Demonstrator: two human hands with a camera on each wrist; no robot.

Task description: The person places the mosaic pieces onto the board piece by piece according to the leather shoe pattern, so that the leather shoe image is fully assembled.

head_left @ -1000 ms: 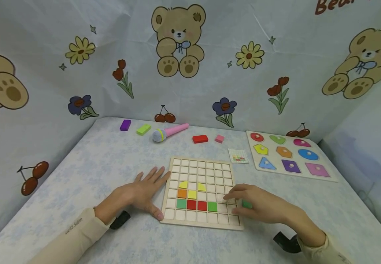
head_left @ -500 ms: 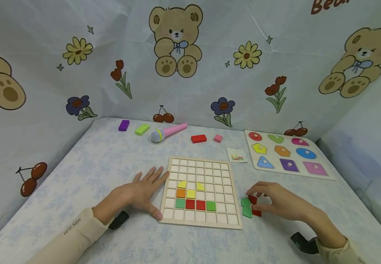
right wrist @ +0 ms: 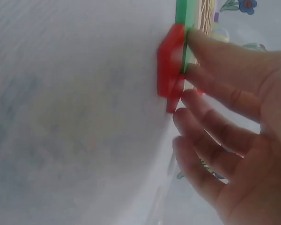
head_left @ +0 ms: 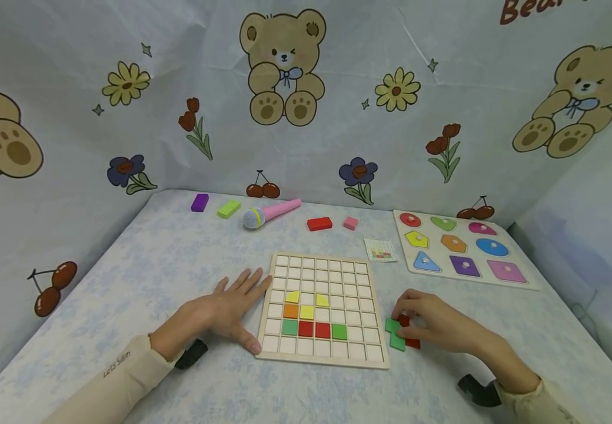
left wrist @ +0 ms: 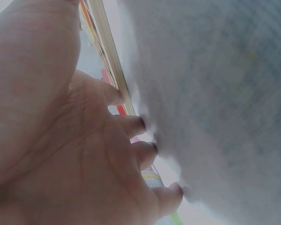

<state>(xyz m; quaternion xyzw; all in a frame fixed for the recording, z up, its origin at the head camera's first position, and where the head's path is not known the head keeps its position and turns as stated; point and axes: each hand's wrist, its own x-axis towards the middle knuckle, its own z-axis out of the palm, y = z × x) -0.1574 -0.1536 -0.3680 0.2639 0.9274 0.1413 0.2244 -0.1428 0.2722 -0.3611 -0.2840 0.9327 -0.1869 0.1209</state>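
A wooden grid board point(head_left: 356, 356) lies flat on the table with several coloured tiles in its cells: yellow, orange point(head_left: 290, 310), red and green ones. My left hand point(head_left: 226, 312) rests spread at the board's left edge, thumb by the near corner, its fingertips down on the cloth in the left wrist view. Right of the board, my right hand point(head_left: 435, 321) reaches over a small heap of green tiles point(head_left: 397, 343) and red tiles point(head_left: 413, 343). In the right wrist view, its thumb and index finger pinch a green tile point(right wrist: 186, 58); the other fingers hang loosely bent.
Behind the board lie a pink toy microphone point(head_left: 271, 214), a purple block point(head_left: 200, 202), a lime block point(head_left: 229, 208), a red block point(head_left: 319, 224) and a pink block point(head_left: 351, 223). A pattern card point(head_left: 381, 250) and a shape puzzle point(head_left: 481, 281) sit back right.
My right hand has left the board's right side for the tile heap, then shifted slightly left onto the green tiles. The left hand has stayed put.
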